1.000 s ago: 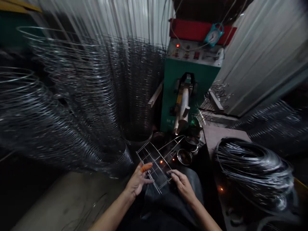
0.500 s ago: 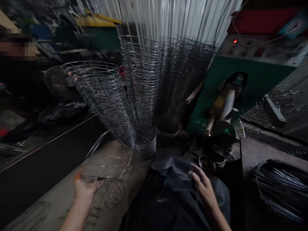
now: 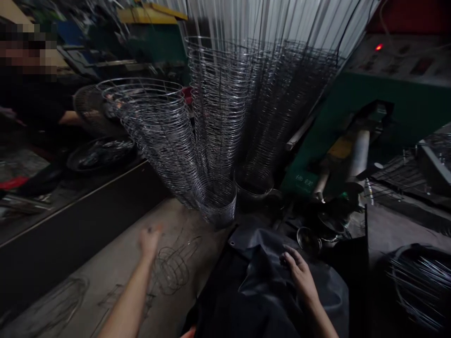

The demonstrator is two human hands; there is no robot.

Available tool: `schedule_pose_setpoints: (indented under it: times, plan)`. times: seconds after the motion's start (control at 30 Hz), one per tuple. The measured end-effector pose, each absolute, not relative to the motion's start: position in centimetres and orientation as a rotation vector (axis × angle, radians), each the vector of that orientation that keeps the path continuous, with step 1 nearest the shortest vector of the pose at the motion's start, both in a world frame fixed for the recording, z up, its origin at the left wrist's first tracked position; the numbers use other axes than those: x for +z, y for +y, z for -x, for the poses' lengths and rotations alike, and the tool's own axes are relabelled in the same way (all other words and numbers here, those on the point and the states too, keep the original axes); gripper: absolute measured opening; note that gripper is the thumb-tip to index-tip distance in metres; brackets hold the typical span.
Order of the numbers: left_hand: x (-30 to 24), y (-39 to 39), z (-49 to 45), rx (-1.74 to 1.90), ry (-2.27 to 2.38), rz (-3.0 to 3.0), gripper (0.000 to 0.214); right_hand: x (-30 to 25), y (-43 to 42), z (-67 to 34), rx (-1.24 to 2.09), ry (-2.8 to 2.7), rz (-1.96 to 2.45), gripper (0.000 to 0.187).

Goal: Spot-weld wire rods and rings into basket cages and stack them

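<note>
My left hand is stretched out over the concrete floor, blurred, with its fingers apart and nothing in them. Just to its right a wire basket frame lies on the floor, apart from the hand. My right hand rests on the dark cloth over my lap, fingers lying loosely on the fabric and holding nothing.
Tall leaning stacks of wire baskets stand ahead, with another stack to the left. A green machine is at the right, small metal bowls below it, a wire coil far right. Another person is at the far left.
Both hands held the wire frame on my lap. My left hand swung it out to the left and let it go onto the floor; my right hand dropped to the cloth.
</note>
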State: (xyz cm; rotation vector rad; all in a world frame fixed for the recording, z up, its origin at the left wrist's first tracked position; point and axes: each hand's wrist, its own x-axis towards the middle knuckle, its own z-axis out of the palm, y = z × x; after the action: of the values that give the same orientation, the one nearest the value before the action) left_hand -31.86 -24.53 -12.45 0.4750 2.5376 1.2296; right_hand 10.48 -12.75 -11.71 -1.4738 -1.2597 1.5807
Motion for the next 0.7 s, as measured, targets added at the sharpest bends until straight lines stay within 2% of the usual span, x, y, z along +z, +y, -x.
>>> schedule_pose_setpoints:
  times: [0.13,0.17,0.27,0.4,0.5,0.63,0.7]
  plan:
    - [-17.6,-14.8,28.0,1.013,2.376,-1.041,0.050,-11.5,-13.1,-10.7,1.595,-1.323,1.495,0.051]
    - [-18.4,-13.1,27.4,0.729,2.347,-1.346,0.047,-11.5,-13.3,-11.0,1.579,-1.336,1.514,0.051]
    - [-19.3,-9.9,27.6,0.320,2.268,-1.664,0.025,-11.6,-13.8,-12.5,1.497,-1.357,1.564,0.048]
    - [-18.8,-9.1,30.4,0.308,2.234,-1.711,0.022,-13.0,-13.9,-14.2,1.457,-1.343,1.599,0.048]
    - [-18.8,-9.2,30.8,0.317,2.129,-1.771,0.030,-14.1,-13.6,-14.3,1.513,-1.311,1.622,0.052]
    - [-19.0,-8.8,29.7,0.433,2.068,-1.781,0.012,-14.2,-13.4,-13.6,1.534,-1.381,1.602,0.051]
    - [-18.2,-8.2,30.2,0.583,2.073,-1.777,0.011,-14.1,-13.5,-13.6,1.528,-1.454,1.593,0.048]
